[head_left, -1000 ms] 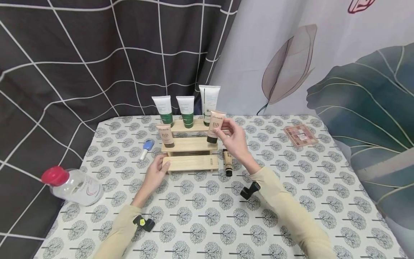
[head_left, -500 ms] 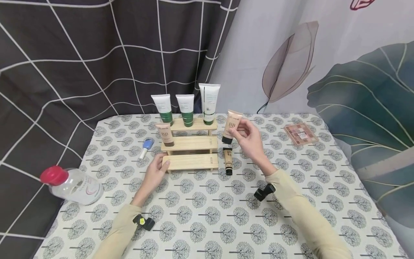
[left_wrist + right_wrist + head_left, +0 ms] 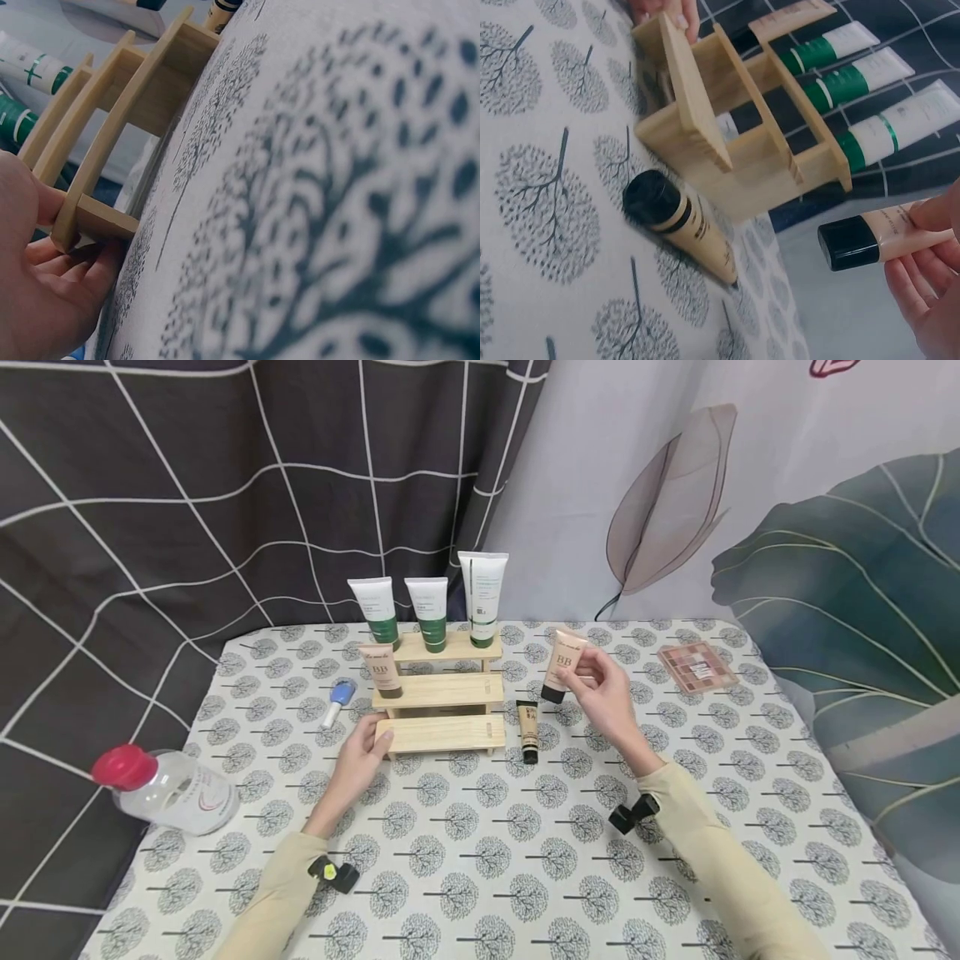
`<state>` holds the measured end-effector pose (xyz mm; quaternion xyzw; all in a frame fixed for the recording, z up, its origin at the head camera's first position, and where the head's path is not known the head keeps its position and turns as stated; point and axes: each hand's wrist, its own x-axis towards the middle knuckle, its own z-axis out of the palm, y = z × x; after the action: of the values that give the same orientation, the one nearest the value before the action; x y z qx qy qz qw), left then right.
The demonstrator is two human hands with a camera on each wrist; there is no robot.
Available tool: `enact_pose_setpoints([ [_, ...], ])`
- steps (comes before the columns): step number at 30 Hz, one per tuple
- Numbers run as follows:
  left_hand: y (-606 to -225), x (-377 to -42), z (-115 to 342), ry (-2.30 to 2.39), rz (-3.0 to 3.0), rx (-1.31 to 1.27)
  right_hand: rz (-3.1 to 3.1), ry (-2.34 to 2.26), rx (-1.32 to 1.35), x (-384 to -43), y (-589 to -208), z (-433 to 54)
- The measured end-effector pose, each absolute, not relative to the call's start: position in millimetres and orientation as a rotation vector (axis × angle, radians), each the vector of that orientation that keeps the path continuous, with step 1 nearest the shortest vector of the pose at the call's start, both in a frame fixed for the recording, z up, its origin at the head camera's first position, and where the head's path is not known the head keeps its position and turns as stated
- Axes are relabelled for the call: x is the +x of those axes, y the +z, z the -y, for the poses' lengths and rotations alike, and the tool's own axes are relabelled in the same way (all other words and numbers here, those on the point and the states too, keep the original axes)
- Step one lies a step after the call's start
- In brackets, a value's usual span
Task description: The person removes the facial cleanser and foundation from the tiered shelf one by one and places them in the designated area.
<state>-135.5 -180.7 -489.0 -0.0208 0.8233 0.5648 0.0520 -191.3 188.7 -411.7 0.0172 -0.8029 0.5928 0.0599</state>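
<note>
From my remote seat, I see the person's right hand (image 3: 606, 697) holding a pinkish-beige tube marked BB (image 3: 564, 667), black cap downward and tilted, raised to the right of a three-step wooden rack (image 3: 439, 735). The thumb presses one side and the curled fingers back the other, so the grip is nearly closed around it. The left hand (image 3: 362, 756) pinches the left end of the rack's lowest step, thumb above and fingers beneath. A gold tube with a black cap (image 3: 528, 731) lies on the patterned cloth (image 3: 487, 827) between rack and right hand; a second BB tube (image 3: 383, 671) stands at the left of the middle step.

In the right wrist view, the hand and the picture's edge hide the held tube's far end. In the left wrist view, wood covers some fingertips and the gold tube is cropped at the top. I cannot read the smaller print on the tubes.
</note>
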Motion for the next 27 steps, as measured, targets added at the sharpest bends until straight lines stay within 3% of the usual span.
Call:
enact_pose_setpoints([
  [13,-488.9,-134.9,180.1,1.701,-2.52,-0.072,2.601,1.702,-0.047,-181.1,-428.8,-212.8],
  [27,-488.5,-135.4,180.0,1.69,-2.528,-0.067,2.915,1.554,0.032,-174.7,-452.6,-225.9],
])
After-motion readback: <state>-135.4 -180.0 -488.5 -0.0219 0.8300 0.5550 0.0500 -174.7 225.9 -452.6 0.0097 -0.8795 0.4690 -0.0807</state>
